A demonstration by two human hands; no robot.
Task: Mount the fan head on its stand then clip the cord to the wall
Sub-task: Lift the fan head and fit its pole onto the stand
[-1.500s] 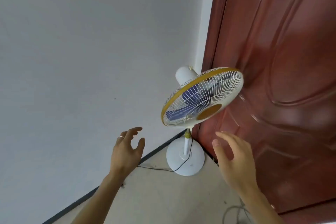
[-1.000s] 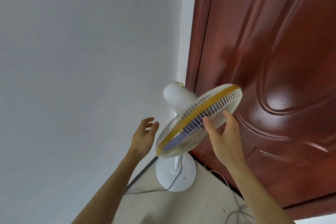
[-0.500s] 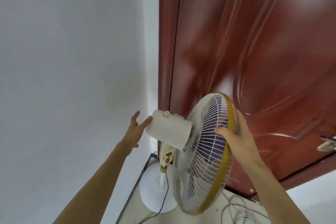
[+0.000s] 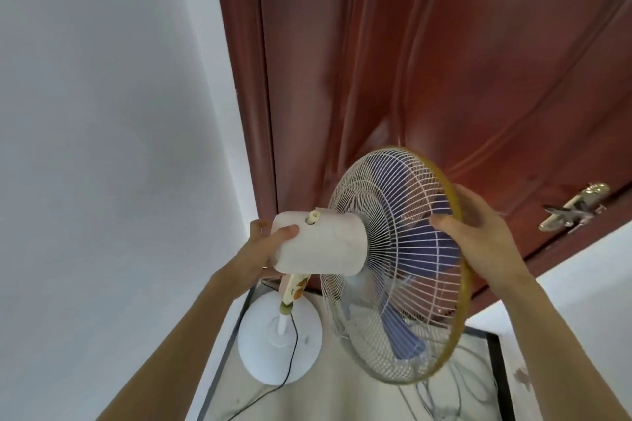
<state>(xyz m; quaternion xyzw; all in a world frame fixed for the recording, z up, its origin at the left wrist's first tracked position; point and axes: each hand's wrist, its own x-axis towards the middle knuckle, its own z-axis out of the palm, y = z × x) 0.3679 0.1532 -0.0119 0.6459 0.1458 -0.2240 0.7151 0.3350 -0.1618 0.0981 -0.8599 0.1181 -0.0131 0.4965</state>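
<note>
We reach both arms forward and up: our left hand (image 4: pixel 265 249) wraps the back end of the fan head's (image 4: pixel 376 267) white motor housing (image 4: pixel 321 243), thumb on top, while our right hand (image 4: pixel 478 232) grips the yellow rim (image 4: pixel 458 318) of the wire cage, fingers curled over it. The cage encloses the blue blades (image 4: pixel 420 249). The head sits atop its stand (image 4: pixel 280 342) by the red door (image 4: pixel 427 61), black cord (image 4: pixel 290 369) trailing across the floor.

the fan head (image 4: pixel 386 260) is held in both hands in front of the dark red door (image 4: pixel 444 61). the left hand (image 4: pixel 263 246) wraps the rear end of its white motor housing (image 4: pixel 321 243); the right hand (image 4: pixel 478 232) grips the yellow-rimmed grille on the door side. below the fan head, the round white stand base (image 4: pixel 270 349) sits on the floor, a black cord (image 4: pixel 290 362) trailing from it.
</note>
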